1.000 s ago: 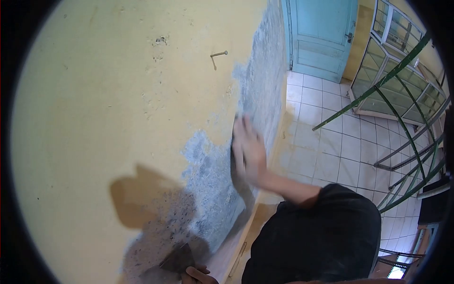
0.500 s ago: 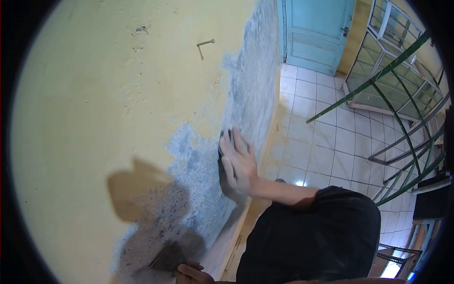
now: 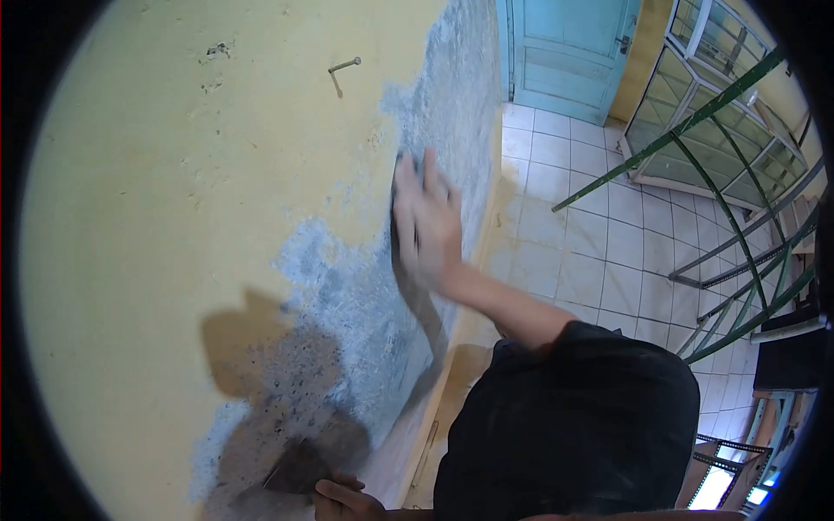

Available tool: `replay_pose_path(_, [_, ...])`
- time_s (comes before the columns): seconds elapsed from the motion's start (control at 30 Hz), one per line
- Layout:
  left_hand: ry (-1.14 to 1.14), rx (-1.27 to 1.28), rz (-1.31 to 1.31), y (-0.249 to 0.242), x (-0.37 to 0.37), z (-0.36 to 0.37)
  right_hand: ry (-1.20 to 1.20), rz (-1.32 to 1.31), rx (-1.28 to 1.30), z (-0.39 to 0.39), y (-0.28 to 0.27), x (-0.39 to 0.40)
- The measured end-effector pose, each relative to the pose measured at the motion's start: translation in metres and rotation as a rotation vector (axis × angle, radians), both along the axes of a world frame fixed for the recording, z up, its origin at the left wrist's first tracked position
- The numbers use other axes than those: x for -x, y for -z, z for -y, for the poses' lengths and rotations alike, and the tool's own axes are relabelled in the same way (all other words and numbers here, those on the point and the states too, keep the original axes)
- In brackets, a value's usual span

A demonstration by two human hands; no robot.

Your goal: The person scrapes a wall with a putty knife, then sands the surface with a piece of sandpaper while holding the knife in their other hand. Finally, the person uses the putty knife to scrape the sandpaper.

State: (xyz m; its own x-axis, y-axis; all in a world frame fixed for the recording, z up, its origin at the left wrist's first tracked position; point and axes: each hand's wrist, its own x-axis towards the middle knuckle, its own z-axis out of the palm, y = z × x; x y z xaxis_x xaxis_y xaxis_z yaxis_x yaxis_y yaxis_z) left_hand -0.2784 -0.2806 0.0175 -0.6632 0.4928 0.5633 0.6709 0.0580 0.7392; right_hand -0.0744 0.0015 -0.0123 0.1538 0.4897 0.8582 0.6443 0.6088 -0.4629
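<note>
My right hand (image 3: pixel 426 221) is against the grey, stripped part of the wall (image 3: pixel 347 278), blurred by motion. Its fingers press over something dark whose edge shows beside and beyond them; what it is stays mostly hidden. At the bottom, my left hand (image 3: pixel 347 502) grips a flat, dark scraper-like blade (image 3: pixel 298 469) near the rough, pitted grey area, its fingers closed round the near end. Shadows of the head and arms fall on the wall.
Yellow paint (image 3: pixel 130 217) covers the wall's left part, where a nail (image 3: pixel 345 64) sticks out. A tiled floor (image 3: pixel 556 260), a blue door (image 3: pixel 569 61), a glass cabinet (image 3: pixel 695 122) and green metal bars (image 3: pixel 669 139) stand to the right.
My right hand has moved up along the wall with the dark thing under its fingers. My left hand still holds the blade low down. The view has shifted slightly.
</note>
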Motion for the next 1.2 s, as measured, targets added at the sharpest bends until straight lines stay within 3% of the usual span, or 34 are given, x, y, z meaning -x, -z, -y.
replay_pose_path(0.1, [0.046, 0.055, -0.173, 0.003, 0.008, 0.006, 0.123, -0.044, 0.005, -0.025, -0.018, -0.008])
replay_pose_path(0.2, [-0.032, 0.073, -0.176, 0.011, 0.01, 0.005, 0.047, -0.114, 0.022, 0.023, 0.011, 0.019])
replay_pose_path(0.27, [0.005, 0.06, -0.086, -0.005, -0.003, -0.001, -0.111, 0.015, 0.078, 0.06, 0.032, 0.027])
replay_pose_path(0.4, [0.036, 0.035, -0.015, -0.004, -0.002, 0.001, 0.079, -0.052, 0.011, -0.006, -0.005, -0.002])
replay_pose_path(0.5, [0.017, 0.086, -0.117, -0.008, -0.003, 0.003, 0.132, -0.042, 0.0, -0.037, -0.022, -0.017])
replay_pose_path(0.63, [-0.001, 0.092, -0.08, -0.004, -0.002, 0.003, -0.038, -0.099, 0.009, 0.029, 0.017, 0.019])
replay_pose_path(0.7, [0.0, 0.101, -0.063, -0.006, -0.002, 0.003, -0.072, 0.034, 0.012, 0.044, 0.023, 0.017])
replay_pose_path(0.9, [0.017, 0.08, -0.086, -0.008, -0.002, 0.003, 0.129, -0.01, -0.017, -0.034, -0.022, -0.014])
replay_pose_path(1.03, [0.04, 0.092, -0.087, -0.006, 0.0, 0.004, -0.016, -0.099, -0.017, 0.031, 0.012, 0.019])
replay_pose_path(1.1, [0.036, 0.09, -0.054, -0.002, 0.002, 0.003, -0.084, 0.036, 0.004, 0.048, 0.022, 0.02])
replay_pose_path(1.2, [0.026, 0.067, -0.074, -0.002, 0.003, 0.003, 0.05, -0.028, -0.02, 0.0, -0.006, 0.0])
